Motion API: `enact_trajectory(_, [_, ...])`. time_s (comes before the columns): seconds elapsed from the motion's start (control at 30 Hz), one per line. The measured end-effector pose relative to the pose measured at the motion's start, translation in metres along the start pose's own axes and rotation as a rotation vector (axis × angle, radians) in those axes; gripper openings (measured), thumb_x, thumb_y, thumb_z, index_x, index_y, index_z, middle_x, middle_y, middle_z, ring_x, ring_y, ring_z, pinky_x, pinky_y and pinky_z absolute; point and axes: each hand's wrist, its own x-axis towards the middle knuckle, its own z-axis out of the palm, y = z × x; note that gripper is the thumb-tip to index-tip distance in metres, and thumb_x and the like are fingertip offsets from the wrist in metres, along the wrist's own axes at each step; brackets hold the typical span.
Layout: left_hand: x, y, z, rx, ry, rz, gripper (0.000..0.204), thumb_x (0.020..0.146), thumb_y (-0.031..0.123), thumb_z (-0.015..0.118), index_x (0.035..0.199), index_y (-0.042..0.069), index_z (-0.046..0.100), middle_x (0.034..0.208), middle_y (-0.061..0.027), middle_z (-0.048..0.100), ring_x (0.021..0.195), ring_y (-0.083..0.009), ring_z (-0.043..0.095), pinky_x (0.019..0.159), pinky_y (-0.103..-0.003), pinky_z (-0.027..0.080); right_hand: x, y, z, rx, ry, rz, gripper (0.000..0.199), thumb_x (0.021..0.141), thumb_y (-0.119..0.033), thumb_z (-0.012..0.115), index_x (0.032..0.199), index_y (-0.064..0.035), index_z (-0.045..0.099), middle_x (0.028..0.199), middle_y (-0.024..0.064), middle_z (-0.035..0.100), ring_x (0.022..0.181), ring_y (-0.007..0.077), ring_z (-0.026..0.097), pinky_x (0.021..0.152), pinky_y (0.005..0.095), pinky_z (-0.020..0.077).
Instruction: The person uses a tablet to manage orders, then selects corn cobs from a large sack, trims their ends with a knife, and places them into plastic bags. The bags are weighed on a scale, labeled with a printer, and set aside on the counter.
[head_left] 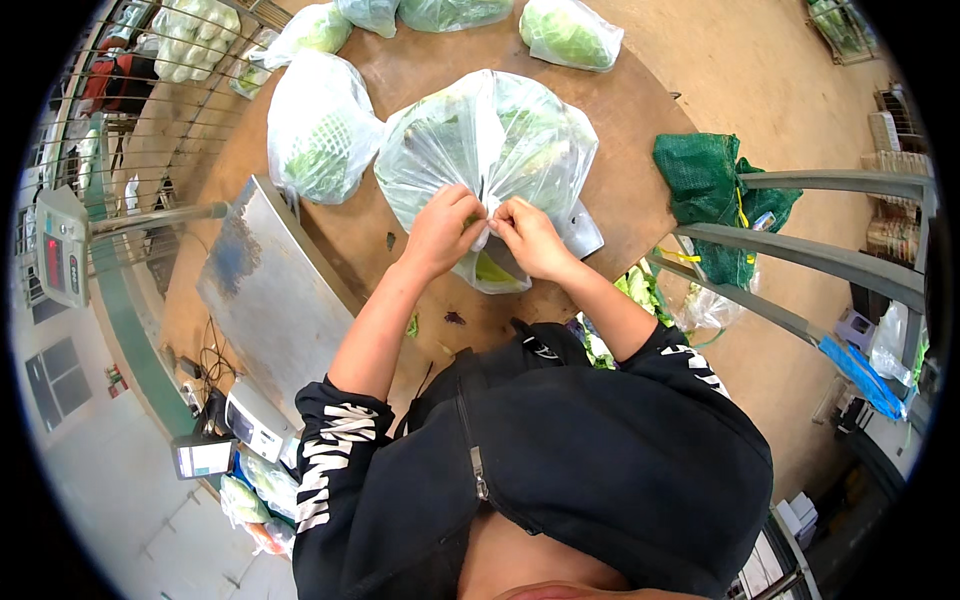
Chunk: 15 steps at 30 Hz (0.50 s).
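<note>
A large clear plastic bag (440, 130) full of green leafy vegetables lies on the round brown table (640, 120) in front of me. My left hand (443, 232) pinches the gathered plastic at the bag's near side. Close beside it, my right hand (530, 238) grips the same gathered plastic with its fingertips, the two hands almost touching. Below them the loose mouth of the bag spreads toward me, with something yellow-green showing through. Part of a flat metal piece (583, 232) pokes out from under the bag's right side.
Left of the bag sits another bagged green vegetable (325, 130); several more line the far edge, including one bagged cabbage-like bundle (570, 35). A metal scale platform (270, 290) stands at left with its display (62, 250). Green mesh sacks (700, 180) hang by grey rails (830, 262) at right.
</note>
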Motion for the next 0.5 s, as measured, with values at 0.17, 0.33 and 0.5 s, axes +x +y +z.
enact_trajectory(0.17, [0.005,-0.005,0.009,0.309,0.216,-0.015,0.016,0.084,0.007,0.068,0.088,0.003,0.054,0.089,-0.0120,0.056,0.090,-0.0343,0.058,0.075,-0.045,0.048,-0.014,-0.012,-0.015,0.348,-0.200,0.103,0.019,0.093,-0.015,0.069,0.093,0.0013,0.059,0.089,0.0064,0.050,0.087,0.0171,0.050,0.080,0.0326,0.0446])
enact_trajectory(0.33, [-0.008,-0.039,-0.002,0.054,0.254,-0.396,0.019,0.084,0.009,0.068,0.095,0.005,0.053,0.095,-0.0153,0.057,0.091,-0.0386,0.057,0.075,-0.046,0.047,-0.046,-0.031,-0.015,0.375,-0.066,-0.174,0.018,0.085,-0.011,0.074,0.094,0.0020,0.066,0.102,0.0063,0.049,0.099,0.0220,0.052,0.092,0.0343,0.0431])
enact_trajectory(0.5, [-0.019,0.014,0.019,0.216,0.206,-0.009,0.052,0.077,0.006,0.072,0.125,0.003,0.052,0.109,-0.0193,0.055,0.093,-0.0400,0.058,0.077,-0.045,0.048,-0.028,-0.001,-0.017,0.633,0.040,0.155,0.027,0.096,-0.009,0.063,0.122,-0.0001,0.061,0.115,0.0119,0.057,0.111,0.0192,0.059,0.096,0.0327,0.0476])
